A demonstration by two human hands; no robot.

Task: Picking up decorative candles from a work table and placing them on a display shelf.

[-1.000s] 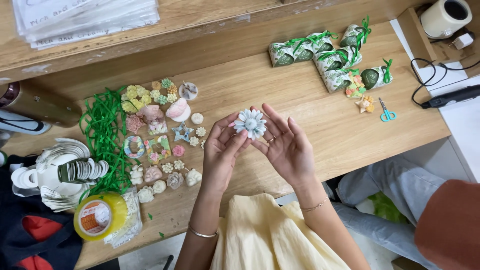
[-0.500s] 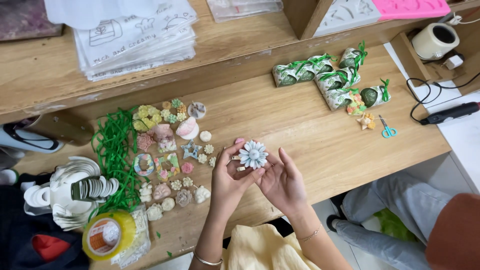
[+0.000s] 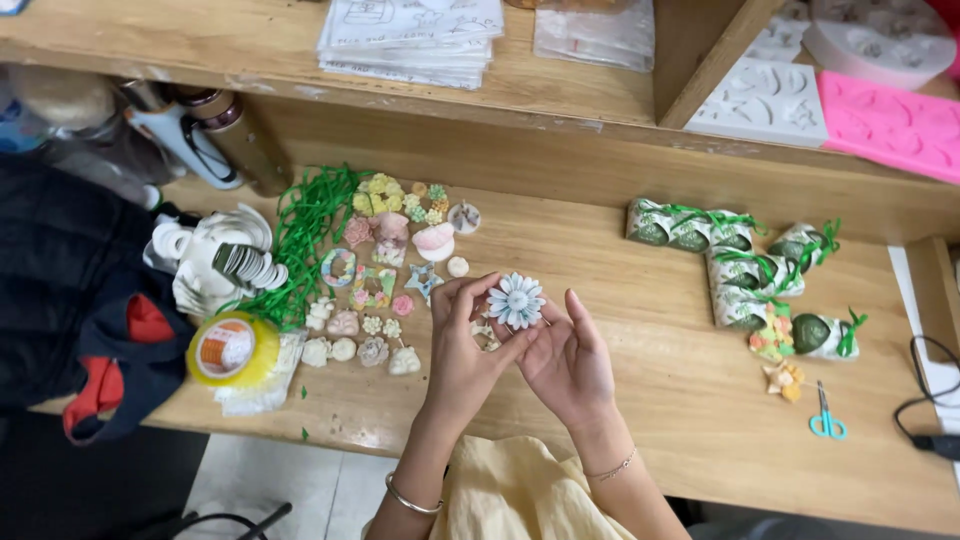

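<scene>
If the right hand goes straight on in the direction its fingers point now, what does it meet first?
The right hand points up and slightly left, away from the body. Its fingers already touch the pale blue flower. Beyond it the wooden table looks bare up to the shelf edge, though depth is unclear.

Pale wooden worktable (image 3: 640, 330), wooden shelf (image 3: 560, 90) behind, grey tiled floor (image 3: 270, 490)

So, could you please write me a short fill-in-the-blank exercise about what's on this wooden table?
1. Both hands hold a pale blue ____-shaped ornament above the table.
2. The roll of tape at the table's left edge is ____.
3. The small scissors near the right end have ____ handles.
4. The pink mould lies on the ____ above the table.

Missing words: flower; yellow; blue; shelf
</scene>
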